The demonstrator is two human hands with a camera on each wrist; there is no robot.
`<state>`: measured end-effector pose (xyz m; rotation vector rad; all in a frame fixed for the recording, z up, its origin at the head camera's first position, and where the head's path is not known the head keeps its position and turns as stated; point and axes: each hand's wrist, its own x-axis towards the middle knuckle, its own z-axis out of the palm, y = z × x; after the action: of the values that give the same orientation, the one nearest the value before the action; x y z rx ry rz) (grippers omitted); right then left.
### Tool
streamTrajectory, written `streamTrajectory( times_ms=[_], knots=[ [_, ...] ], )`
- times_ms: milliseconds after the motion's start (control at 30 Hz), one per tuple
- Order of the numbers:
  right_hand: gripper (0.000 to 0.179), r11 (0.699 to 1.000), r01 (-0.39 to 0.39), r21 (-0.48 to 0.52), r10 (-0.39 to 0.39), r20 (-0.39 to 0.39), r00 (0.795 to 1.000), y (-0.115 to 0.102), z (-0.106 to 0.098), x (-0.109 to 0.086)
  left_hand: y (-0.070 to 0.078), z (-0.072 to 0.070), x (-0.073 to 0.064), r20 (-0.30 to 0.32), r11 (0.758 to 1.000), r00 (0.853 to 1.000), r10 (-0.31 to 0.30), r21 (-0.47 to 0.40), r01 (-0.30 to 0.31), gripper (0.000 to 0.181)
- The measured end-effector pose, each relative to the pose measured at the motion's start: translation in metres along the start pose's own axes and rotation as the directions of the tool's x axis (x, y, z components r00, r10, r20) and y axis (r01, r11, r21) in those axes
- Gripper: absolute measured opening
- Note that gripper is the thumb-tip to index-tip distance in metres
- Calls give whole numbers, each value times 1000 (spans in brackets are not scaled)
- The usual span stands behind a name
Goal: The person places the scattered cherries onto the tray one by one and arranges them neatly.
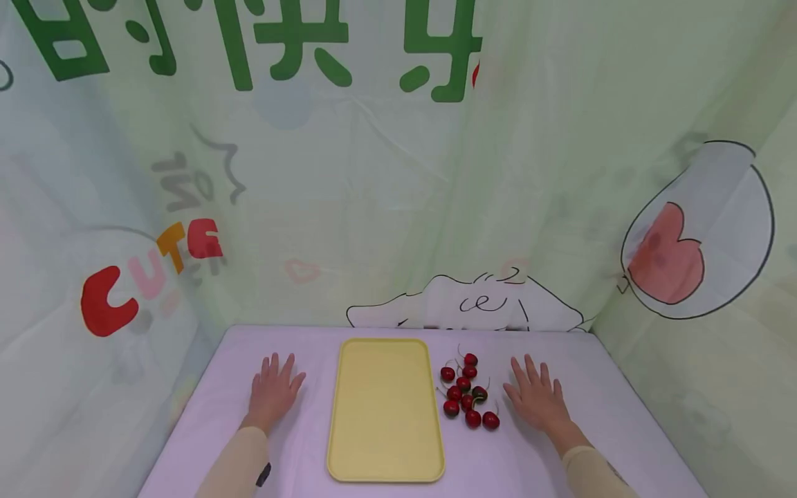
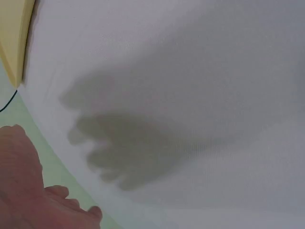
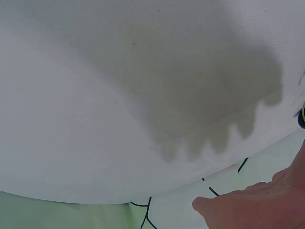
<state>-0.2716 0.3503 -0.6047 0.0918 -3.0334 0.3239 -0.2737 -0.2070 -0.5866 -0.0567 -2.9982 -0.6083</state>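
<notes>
Our left hand (image 1: 272, 395) and right hand (image 1: 537, 399) are spread, likely ready; cherries (image 1: 463, 384) toward the counter's (image 1: 613, 408) right edge would need pinching.

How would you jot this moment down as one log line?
yellow tray: on table | cherries: clustered right of tray | left hand: fingers spread, left of tray | right hand: fingers spread, right of cherries

Cherries (image 1: 463, 384) lie right of the tray (image 1: 386, 411), apparently just apart.
</notes>
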Motion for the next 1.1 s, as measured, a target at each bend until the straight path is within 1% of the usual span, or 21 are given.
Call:
streamTrajectory(
  times_ms=[100,167,233,300,333,400,467,533,567,633,733,800,833,967,1033,1100],
  knots=[
    [73,1000,5,31,-4,-10,1000,-3,-3,-2,0,10,6,-63,992,997,49,-109,-56,59],
    [74,1000,1,24,-1,-10,1000,-1,1,-2,5,17,10,-77,974,995,67,-213,-82,58],
    [75,1000,-9,14,9,-3,1000,1,4,-1,12,21,12,-70,943,995,78,-319,-96,58],
    [77,1000,-7,-6,7,2,1000,5,12,2,21,21,12,-44,897,994,99,-428,-108,60],
    [78,1000,-5,-18,5,6,1000,7,16,3,26,20,11,-19,882,994,108,-460,-104,61],
    [79,1000,-1,-9,1,3,1000,9,21,5,33,18,10,19,861,988,152,-494,-123,63],
    [80,1000,1,-7,-1,6,1000,9,24,6,37,17,8,63,857,982,177,-501,-123,65],
    [80,1000,-6,-15,7,23,1000,8,23,5,40,17,7,97,865,976,196,-485,-125,64],
    [80,1000,-10,-17,11,30,1000,6,21,4,40,17,6,103,865,974,203,-484,-129,63],
    [79,1000,-10,-3,11,36,999,0,15,1,41,17,6,107,868,971,214,-477,-139,60],
    [75,999,-6,33,5,32,999,-8,6,-4,41,18,6,93,856,967,239,-490,-165,54],
    [74,999,-1,41,0,30,1000,-11,3,-6,41,19,6,78,848,963,260,-495,-188,50],
    [74,1000,-2,30,1,38,999,-11,4,-6,41,20,6,79,846,962,263,-499,-190,48],
    [77,1000,-1,-1,1,53,999,-10,8,-5,40,24,7,78,850,950,302,-473,-232,43],
    [77,1000,5,14,-5,47,999,-11,8,-4,39,27,8,84,855,946,313,-459,-242,44],
    [77,1000,8,30,-9,38,999,-15,6,-5,39,28,8,87,860,945,314,-448,-244,45]
  ],
)
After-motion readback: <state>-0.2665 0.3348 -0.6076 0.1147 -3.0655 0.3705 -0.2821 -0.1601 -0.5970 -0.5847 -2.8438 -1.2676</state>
